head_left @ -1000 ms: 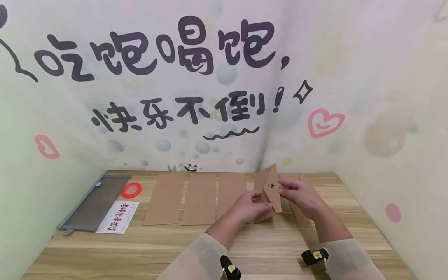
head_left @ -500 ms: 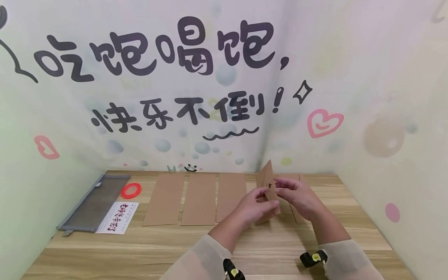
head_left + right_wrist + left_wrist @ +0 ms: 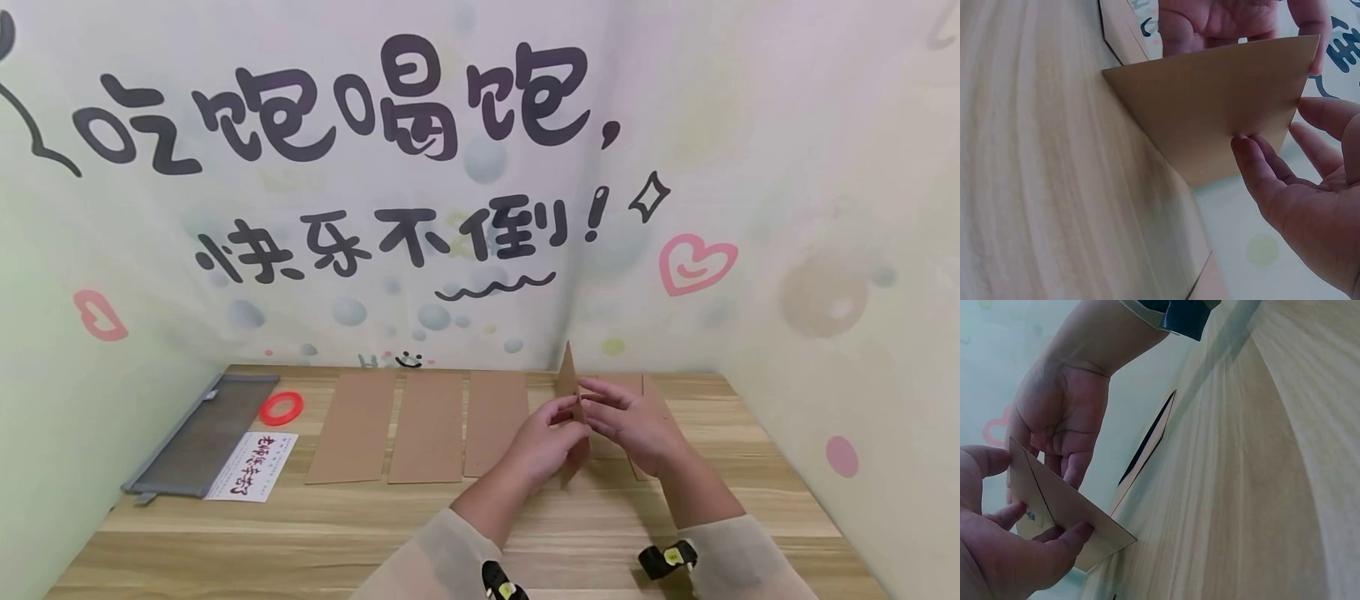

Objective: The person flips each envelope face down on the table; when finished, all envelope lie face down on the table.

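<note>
A brown kraft paper envelope (image 3: 567, 371) stands on edge between my two hands, seen nearly edge-on in the head view. My left hand (image 3: 543, 446) holds it from the left; in the left wrist view its thumb and fingers lie on the side with the pointed flap and a small print. From the other side my right hand (image 3: 637, 425) holds the same envelope. The right wrist view shows the plain face of the envelope (image 3: 1204, 106), with fingertips of the right hand (image 3: 1316, 194) at that face and at its edge. A lower corner appears to touch the table.
Several more envelopes lie flat in a row, among them one at the left (image 3: 351, 429) and one right of my hands (image 3: 658, 408). Farther left are a grey mesh pouch (image 3: 198, 442), a white card with red writing (image 3: 255, 467) and a red ring (image 3: 272, 416). A printed cloth (image 3: 480, 333) hangs behind.
The envelope has turned from showing its flap and print to standing nearly edge-on. My left hand has shifted slightly right, and both hands have stayed on the envelope.
</note>
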`<state>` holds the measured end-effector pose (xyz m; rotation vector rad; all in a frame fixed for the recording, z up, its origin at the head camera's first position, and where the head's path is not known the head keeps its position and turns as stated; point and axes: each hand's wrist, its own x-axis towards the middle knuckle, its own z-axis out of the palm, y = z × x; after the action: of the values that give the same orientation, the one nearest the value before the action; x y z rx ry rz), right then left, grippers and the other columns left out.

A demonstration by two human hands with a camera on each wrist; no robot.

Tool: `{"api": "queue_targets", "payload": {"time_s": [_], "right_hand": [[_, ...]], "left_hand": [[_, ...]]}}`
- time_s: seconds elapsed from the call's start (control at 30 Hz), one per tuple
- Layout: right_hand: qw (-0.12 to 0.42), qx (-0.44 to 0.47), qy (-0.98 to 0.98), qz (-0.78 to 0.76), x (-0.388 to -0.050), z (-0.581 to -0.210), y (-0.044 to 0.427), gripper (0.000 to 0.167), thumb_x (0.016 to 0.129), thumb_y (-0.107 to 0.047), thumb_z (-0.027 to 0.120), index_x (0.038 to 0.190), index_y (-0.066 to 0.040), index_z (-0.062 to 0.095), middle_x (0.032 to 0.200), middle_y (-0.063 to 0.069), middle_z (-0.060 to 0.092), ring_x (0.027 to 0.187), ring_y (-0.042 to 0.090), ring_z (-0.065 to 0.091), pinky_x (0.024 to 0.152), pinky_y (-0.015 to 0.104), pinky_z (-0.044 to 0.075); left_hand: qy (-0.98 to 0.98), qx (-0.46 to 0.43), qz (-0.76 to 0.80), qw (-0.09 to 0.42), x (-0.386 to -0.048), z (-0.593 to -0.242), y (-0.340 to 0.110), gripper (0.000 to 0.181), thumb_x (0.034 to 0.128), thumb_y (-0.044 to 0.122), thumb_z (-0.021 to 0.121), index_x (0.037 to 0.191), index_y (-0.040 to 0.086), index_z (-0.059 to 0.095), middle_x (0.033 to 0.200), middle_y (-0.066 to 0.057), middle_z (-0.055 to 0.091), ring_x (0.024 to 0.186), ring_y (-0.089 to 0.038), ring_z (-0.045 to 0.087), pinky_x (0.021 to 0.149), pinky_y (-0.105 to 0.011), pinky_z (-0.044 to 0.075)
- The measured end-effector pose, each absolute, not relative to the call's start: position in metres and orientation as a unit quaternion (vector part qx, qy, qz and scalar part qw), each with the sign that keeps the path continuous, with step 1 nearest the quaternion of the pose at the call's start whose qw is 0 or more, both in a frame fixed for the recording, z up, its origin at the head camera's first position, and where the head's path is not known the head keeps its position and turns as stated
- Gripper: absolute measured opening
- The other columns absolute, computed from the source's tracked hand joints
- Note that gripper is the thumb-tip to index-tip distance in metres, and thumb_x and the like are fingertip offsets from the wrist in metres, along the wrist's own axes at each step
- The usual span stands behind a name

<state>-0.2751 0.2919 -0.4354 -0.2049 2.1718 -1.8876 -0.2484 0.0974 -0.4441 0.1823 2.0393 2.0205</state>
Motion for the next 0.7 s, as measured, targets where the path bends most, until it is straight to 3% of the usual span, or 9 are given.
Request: {"api": "queue_targets", "payload": {"time_s": [0.17, 0.3, 0.43, 0.57, 0.7], "right_hand": [[0.136, -0.071, 0.759, -0.633, -0.276, -0.440, 0.289, 0.065, 0.105, -0.024, 0.069, 0.162, -0.006, 0.045, 0.165, 0.020, 0.049, 0.136, 0.012, 0.062, 0.114, 0.028, 0.054], [0.136, -0.071, 0.775, -0.613, -0.277, -0.446, 0.288, 0.061, 0.103, -0.024, 0.073, 0.158, -0.008, 0.052, 0.162, 0.017, 0.053, 0.137, 0.015, 0.061, 0.125, 0.043, 0.045], [0.148, -0.072, 0.779, -0.605, -0.279, -0.451, 0.288, 0.062, 0.103, -0.027, 0.072, 0.158, -0.008, 0.052, 0.164, 0.018, 0.051, 0.139, 0.021, 0.061, 0.126, 0.053, 0.042], [0.165, -0.066, 0.785, -0.593, -0.281, -0.455, 0.290, 0.059, 0.106, -0.026, 0.069, 0.158, -0.006, 0.051, 0.164, 0.020, 0.051, 0.139, 0.024, 0.061, 0.122, 0.050, 0.048], [0.167, -0.053, 0.794, -0.582, -0.281, -0.458, 0.293, 0.057, 0.106, -0.027, 0.068, 0.155, -0.003, 0.053, 0.159, 0.019, 0.056, 0.140, 0.025, 0.060, 0.119, 0.043, 0.050]], "left_hand": [[0.670, 0.065, 0.730, 0.121, -0.250, -0.446, 0.096, 0.049, 0.0974, 0.023, 0.071, 0.145, 0.019, 0.065, 0.142, -0.001, 0.069, 0.117, -0.019, 0.071, 0.095, -0.033, 0.061], [0.661, 0.073, 0.740, 0.098, -0.252, -0.447, 0.094, 0.048, 0.0976, 0.015, 0.068, 0.146, 0.011, 0.065, 0.144, -0.008, 0.070, 0.120, -0.019, 0.072, 0.099, -0.033, 0.062], [0.656, 0.066, 0.747, 0.084, -0.255, -0.446, 0.091, 0.049, 0.0968, 0.008, 0.066, 0.145, 0.008, 0.064, 0.145, -0.010, 0.069, 0.128, -0.021, 0.069, 0.105, -0.035, 0.060], [0.661, 0.047, 0.744, 0.080, -0.258, -0.444, 0.087, 0.050, 0.0951, 0.004, 0.065, 0.145, 0.011, 0.065, 0.143, -0.009, 0.070, 0.133, -0.023, 0.066, 0.106, -0.034, 0.059], [0.671, 0.035, 0.736, 0.084, -0.260, -0.444, 0.083, 0.058, 0.0919, 0.000, 0.065, 0.148, 0.015, 0.064, 0.132, -0.013, 0.072, 0.121, -0.019, 0.068, 0.092, -0.031, 0.060]]}}
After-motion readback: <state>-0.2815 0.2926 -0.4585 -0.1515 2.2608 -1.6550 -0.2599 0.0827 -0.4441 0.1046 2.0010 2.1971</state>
